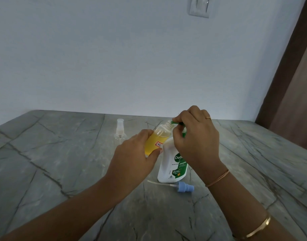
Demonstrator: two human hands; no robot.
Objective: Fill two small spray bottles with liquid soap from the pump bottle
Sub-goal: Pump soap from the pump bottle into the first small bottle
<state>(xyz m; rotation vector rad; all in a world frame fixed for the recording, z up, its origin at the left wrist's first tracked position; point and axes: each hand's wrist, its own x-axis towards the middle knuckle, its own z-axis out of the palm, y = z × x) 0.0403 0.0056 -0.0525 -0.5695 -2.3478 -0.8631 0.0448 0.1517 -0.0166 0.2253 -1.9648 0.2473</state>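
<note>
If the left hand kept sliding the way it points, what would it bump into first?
Probably the green pump nozzle at the spray bottle mouth, held by the right hand; depth unclear.

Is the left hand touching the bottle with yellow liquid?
Touching. The head view shows the left hand wrapped round the spray bottle, thumb pressed on it.

Count by kind
Two spray bottles: one yellow bottle [152, 143], one clear bottle [120, 132]. One pump bottle [168, 164]. One loose sprayer [185, 187]. Two hands: left hand [132, 159], right hand [196, 136]. One ring [208, 117]. At least two bangles: wrist bangle [218, 178], forearm bangle [253, 232]. One table [45, 153]. One wall switch [199, 6].
</note>
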